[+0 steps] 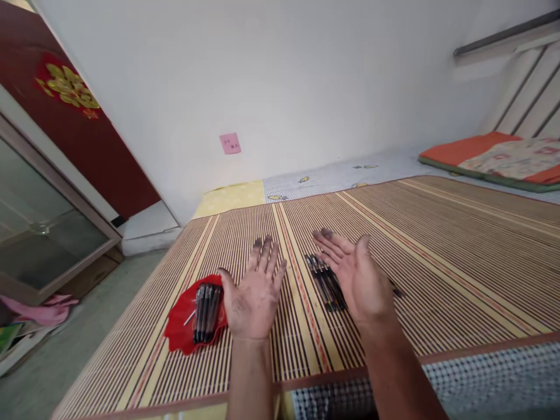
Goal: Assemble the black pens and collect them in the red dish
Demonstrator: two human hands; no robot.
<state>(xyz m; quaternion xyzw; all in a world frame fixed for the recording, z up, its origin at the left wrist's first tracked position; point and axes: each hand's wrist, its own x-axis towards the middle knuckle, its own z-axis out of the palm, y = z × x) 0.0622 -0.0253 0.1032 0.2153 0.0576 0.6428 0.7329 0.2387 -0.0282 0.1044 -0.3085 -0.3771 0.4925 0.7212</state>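
My left hand (254,291) is palm up with its fingers spread and holds nothing. Dark smudges mark its fingertips and palm. Just left of it lies a red scalloped dish (178,318) with several black pens (206,312) in it and a thin white stick (189,317). My right hand (356,274), also smudged at the fingertips, is turned palm inward with fingers stretched and nothing in it. Beside and partly behind it, a row of several dark pens (326,286) lies on the striped bamboo mat (297,350). Another dark pen tip (397,290) shows right of that hand.
The mat covers a bed against a white wall (306,87) bearing a pink note (230,143). A folded orange and floral quilt (494,157) lies at the back right near a slatted headboard (531,87). At left are a glass-panelled door (44,233) and pink cloth (44,310) on the floor.
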